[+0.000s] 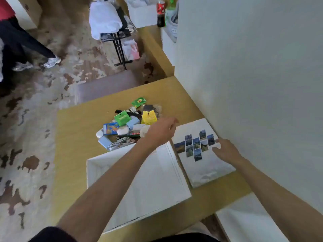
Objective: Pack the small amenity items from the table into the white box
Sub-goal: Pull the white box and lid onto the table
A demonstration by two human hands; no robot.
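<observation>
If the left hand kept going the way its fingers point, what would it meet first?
Probably the yellow sachet at the near edge of the amenity pile; the left hand seems above it, so depth is uncertain.

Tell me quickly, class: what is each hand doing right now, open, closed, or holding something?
Left hand: open, empty, above the pile of amenity items.
Right hand: open, holding nothing, fingers on the box lid.

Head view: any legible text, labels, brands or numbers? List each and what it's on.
None can be read with confidence.
Green sachet: yellow round logo, blurred.
Green packet: pale lettering, blurred.
Yellow packet: small print, too small.
Blue box: colourful graphics, no legible words.
Dark bottle: red label, script unreadable.
White lid: photo tiles only, no text visible.
</observation>
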